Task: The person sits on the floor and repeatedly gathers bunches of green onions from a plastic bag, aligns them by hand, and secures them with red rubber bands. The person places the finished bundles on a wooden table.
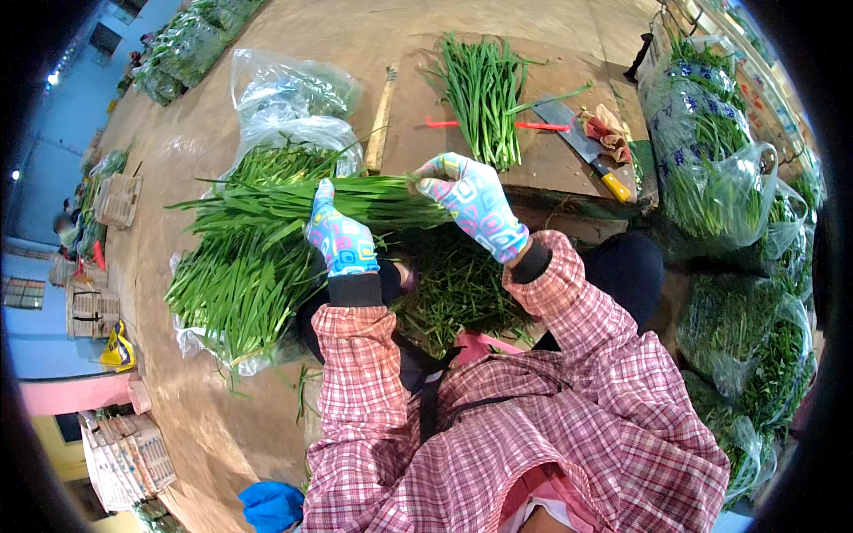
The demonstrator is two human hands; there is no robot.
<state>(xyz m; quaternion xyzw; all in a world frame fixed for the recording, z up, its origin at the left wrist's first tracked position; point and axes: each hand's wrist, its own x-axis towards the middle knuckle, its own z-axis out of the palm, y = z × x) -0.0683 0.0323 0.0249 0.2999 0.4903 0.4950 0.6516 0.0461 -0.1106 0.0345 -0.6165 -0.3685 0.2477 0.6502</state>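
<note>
My left hand [343, 240], in a patterned glove, grips a bunch of long green garlic chives [373, 193] held sideways above the floor. At the stem end of this bunch, the thumb and fingers of my right hand [474, 203] pinch together; whether a single stem is between them is too small to tell. Below and left of my left hand, a large heap of chives [246, 293] lies on clear plastic. A smaller bundle [483, 100] rests across a red tie strip [543, 126] on a wooden board [413, 143].
A knife [573, 136] with a yellow handle lies on the board beside a crumpled reddish cloth [606, 133]. Trimmings [460, 293] cover the ground between my legs. Plastic bags of greens [706, 146] line the right side. Plastic crates [118, 200] stand far left, near a person [66, 230].
</note>
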